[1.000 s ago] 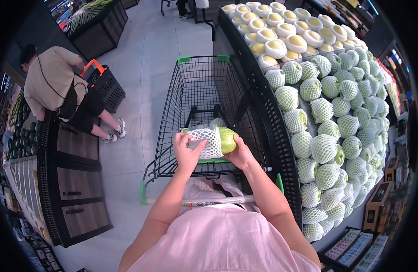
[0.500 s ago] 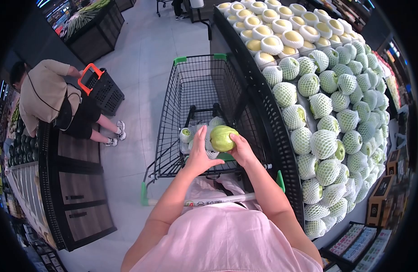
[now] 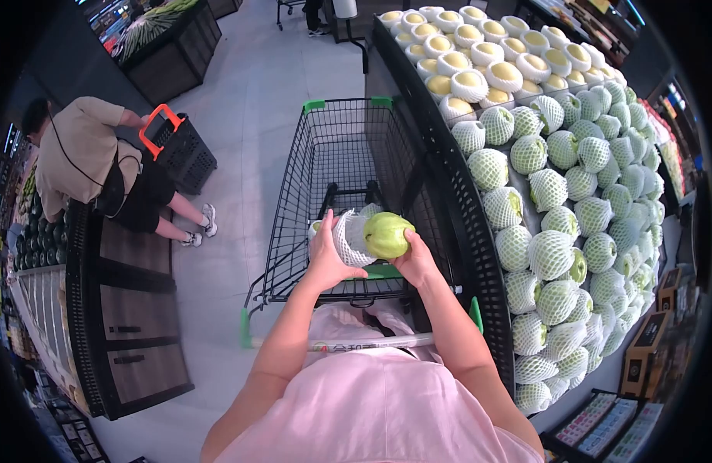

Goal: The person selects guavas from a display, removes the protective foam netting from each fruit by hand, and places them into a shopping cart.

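Observation:
My right hand [image 3: 417, 261] grips a smooth green guava [image 3: 387, 236] by its right end, thumb and fingers on the skin. A white foam net sleeve [image 3: 351, 241] sits in my left hand [image 3: 327, 258], its fingers curved along the left side and the thumb below. The sleeve's right end meets the guava's left end, and most of the fruit is bare. Both hands are over the near end of a black wire shopping cart [image 3: 292, 224], where part of a net-wrapped fruit [image 3: 371, 209] shows behind them.
On the right, a sloped display holds net-wrapped green fruit [image 3: 551, 255], with yellow fruit in white foam [image 3: 468, 79] farther back. The cart handle [image 3: 371, 342] crosses before my body. To the left, a person [image 3: 89, 147] holds a black basket [image 3: 187, 158] beside a produce stand.
The foam sleeve has come up into clear view in my left hand and against the guava. The guava has moved slightly right. The view has shifted a little.

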Demonstrator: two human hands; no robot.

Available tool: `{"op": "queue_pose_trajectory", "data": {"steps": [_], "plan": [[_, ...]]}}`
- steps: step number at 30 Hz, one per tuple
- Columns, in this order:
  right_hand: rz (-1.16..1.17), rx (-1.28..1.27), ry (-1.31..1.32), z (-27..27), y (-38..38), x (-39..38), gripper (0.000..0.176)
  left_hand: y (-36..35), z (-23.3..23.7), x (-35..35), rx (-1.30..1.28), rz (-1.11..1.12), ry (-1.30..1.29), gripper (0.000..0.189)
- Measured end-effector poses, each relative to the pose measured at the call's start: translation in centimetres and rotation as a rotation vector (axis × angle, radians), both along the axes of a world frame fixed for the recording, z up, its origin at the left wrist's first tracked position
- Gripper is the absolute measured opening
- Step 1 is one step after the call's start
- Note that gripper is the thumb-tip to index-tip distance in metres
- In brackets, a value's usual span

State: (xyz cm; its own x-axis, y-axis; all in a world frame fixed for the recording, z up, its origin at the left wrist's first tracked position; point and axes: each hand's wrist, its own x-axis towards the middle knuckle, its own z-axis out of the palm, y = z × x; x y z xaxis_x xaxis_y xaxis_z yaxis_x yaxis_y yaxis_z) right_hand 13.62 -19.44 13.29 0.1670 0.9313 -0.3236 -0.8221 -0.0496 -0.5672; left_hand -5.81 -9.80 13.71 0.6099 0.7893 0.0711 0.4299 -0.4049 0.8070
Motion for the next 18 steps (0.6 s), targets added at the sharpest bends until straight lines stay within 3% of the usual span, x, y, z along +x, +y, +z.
{"op": "queue_pose_trajectory", "data": {"steps": [4, 8, 18], "plan": [[0.016, -0.008, 0.007, -0.1, -0.2, 0.0, 0.049, 0.2, 1.5, 0.0, 0.055, -0.053, 0.065, 0.128], [0.064, 0.013, -0.222, -1.2, -0.2, -0.3, 0.045, -0.4, 1.3, 0.4, 0.142, -0.12, 0.005, 0.106], [-0.026, -0.01, -0.682, -0.5, -0.1, -1.2, 0.038, -1.5, 0.3, 1.2, 0.18, -0.045, -0.015, 0.101]]}}
